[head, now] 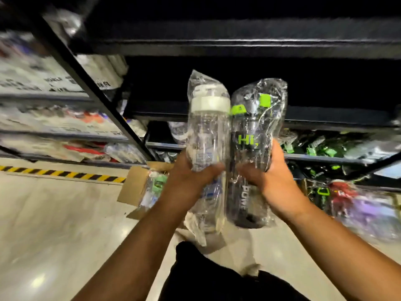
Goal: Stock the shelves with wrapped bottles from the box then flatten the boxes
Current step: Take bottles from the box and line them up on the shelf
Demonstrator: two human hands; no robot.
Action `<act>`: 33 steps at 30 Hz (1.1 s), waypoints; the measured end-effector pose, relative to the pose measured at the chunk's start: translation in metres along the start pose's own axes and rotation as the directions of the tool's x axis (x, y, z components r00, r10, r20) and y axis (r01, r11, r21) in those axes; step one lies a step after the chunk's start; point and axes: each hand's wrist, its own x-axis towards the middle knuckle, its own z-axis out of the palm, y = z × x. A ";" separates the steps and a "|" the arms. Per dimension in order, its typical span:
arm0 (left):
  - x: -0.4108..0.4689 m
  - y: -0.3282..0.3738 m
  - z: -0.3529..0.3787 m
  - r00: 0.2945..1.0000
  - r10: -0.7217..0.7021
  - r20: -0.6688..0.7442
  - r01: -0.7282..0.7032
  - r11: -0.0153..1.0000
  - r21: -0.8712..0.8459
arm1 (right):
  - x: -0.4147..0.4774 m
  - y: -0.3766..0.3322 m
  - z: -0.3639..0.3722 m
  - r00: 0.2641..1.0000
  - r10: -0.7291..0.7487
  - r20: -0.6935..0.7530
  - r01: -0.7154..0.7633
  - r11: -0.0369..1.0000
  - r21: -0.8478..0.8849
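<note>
Clear bottle (207,135) being gripped by L hand (188,181), dark bottle (251,153) by R hand (275,183); both upright, touching; blurry box (134,185) below, prob. part-full.

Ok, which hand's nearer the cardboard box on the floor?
Left. The left hand, gripping the white-lidded bottle, is just right of the cardboard box and above it; the right hand, gripping the green-lidded bottle, is farther right, beyond both bottles.

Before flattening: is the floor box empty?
Not empty: a wrapped bottle with green trim shows inside the open cardboard box, just beyond the left hand.
</note>
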 end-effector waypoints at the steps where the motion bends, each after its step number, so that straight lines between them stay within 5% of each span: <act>1: -0.008 0.010 0.016 0.999 0.034 0.012 -0.033 0.999 -0.017 | -0.008 -0.010 -0.017 1.000 -0.027 -0.010 0.027 0.999 -0.027; 8: -0.046 0.103 0.106 0.964 0.259 0.062 -0.249 0.959 -0.135 | -0.040 -0.097 -0.127 0.964 -0.254 -0.075 0.245 0.964 -0.105; 17: -0.044 0.268 0.160 0.826 0.545 0.146 -0.529 0.838 -0.132 | -0.031 -0.238 -0.205 0.801 -0.576 -0.160 0.569 0.817 -0.092; 22: -0.023 0.347 0.177 0.729 0.653 0.204 -0.641 0.757 -0.130 | -0.007 -0.305 -0.228 0.741 -0.650 -0.169 0.652 0.757 -0.048; 33: 0.059 0.454 0.176 0.654 0.734 0.181 -0.717 0.678 -0.161 | 0.089 -0.417 -0.263 0.605 -0.756 -0.251 0.733 0.652 -0.196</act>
